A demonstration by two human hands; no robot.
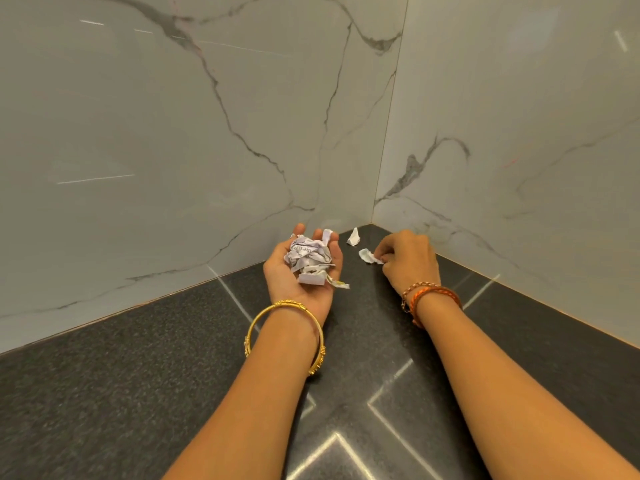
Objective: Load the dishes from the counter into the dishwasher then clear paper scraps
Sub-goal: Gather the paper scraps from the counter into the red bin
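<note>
1. Crumpled paper scraps (310,261) lie heaped in the upturned, cupped left hand (298,271); the print is unreadable.
2. The right hand (408,259) pinches a scrap (369,255) on the countertop (138,375).
3. Another scrap (354,236) lies in the corner.
4. Dark speckled stone meets glossy veined marble walls (173,133).

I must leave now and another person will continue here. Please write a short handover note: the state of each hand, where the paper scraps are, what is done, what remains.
Left hand: palm up above the counter, fingers relaxed, carrying a pile of crumpled scraps.
Right hand: fingertips pinching a small white scrap low at the counter surface.
One more scrap lies on the counter near the wall corner, untouched.
Done: most scraps gathered into the left palm. No dishes are in view here.
Left: add the pinched scrap to the pile, collect the corner scrap, then discard everything.
</note>
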